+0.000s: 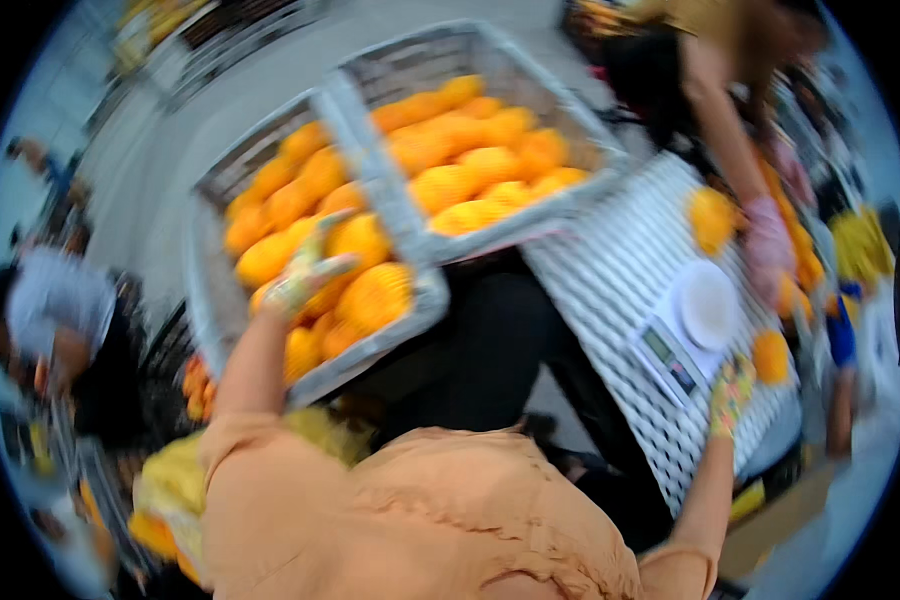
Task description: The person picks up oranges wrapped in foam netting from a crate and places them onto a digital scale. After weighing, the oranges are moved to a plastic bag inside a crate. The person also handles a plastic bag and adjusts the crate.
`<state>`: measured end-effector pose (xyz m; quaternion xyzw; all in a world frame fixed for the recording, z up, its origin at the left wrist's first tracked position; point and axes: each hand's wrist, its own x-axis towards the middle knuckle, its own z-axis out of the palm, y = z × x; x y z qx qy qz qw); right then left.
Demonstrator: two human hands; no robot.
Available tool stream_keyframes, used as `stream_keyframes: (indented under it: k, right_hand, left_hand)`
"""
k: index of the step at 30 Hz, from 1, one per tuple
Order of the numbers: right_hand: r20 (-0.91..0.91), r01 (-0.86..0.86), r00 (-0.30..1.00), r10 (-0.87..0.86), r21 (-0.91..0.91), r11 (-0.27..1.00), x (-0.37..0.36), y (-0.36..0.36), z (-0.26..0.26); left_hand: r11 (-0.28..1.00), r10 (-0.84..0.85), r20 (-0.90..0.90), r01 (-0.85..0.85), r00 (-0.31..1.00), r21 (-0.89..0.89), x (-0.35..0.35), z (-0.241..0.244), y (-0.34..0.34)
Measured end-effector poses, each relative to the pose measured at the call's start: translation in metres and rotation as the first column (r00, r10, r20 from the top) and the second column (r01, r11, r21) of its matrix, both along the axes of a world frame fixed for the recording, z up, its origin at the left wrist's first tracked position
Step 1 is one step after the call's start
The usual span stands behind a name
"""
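My left hand [304, 274], in a stained glove, reaches into the left grey plastic crate [199, 277], its fingers spread over orange-yellow fruits [375, 296]. Whether it touches them is blurred. A second grey crate [604, 169] of similar fruits [442, 187] stands against the first. At the right, my right hand [733, 390], in a patterned glove, lies beside a white digital kitchen scale [667, 364] with a round plate. The scale rests on a perforated white surface [585, 292]. One orange fruit [770, 356] sits just past my right fingers; whether they touch it is unclear.
Across the perforated surface, a co-worker's pink-gloved hand [769, 244] is near more fruits, one [712, 220] lying apart. Another person [60, 307] is at the far left. Yellow bags [169, 480] and a small crate of orange items [197, 386] are at lower left; cardboard [780, 517] is at lower right.
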<state>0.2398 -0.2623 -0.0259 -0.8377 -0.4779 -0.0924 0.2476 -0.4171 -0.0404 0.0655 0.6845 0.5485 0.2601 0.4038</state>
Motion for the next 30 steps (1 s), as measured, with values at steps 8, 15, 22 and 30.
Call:
stream_keyframes:
  k: [8,15,22,30]
  right_hand:
    - [0.059,-0.031,0.998,0.025,0.106,0.994,-0.02,0.017,0.011]
    - [0.308,0.069,0.945,-0.11,0.14,0.988,0.015,0.022,0.049]
    - [0.0,0.371,0.89,-0.456,-0.579,0.726,0.014,0.077,0.124]
    - [-0.248,0.257,0.876,-0.414,-0.487,0.835,0.047,0.049,0.135]
  left_hand:
    - [0.996,-0.083,0.324,0.086,0.942,0.005,-0.031,-0.037,0.005]
    - [0.992,-0.088,0.15,0.073,0.985,0.101,-0.051,-0.076,0.028]
    - [0.996,0.036,0.281,-0.056,0.959,0.064,-0.042,-0.054,0.014]
    - [0.98,0.15,0.632,-0.197,0.76,0.003,-0.113,-0.116,0.047]
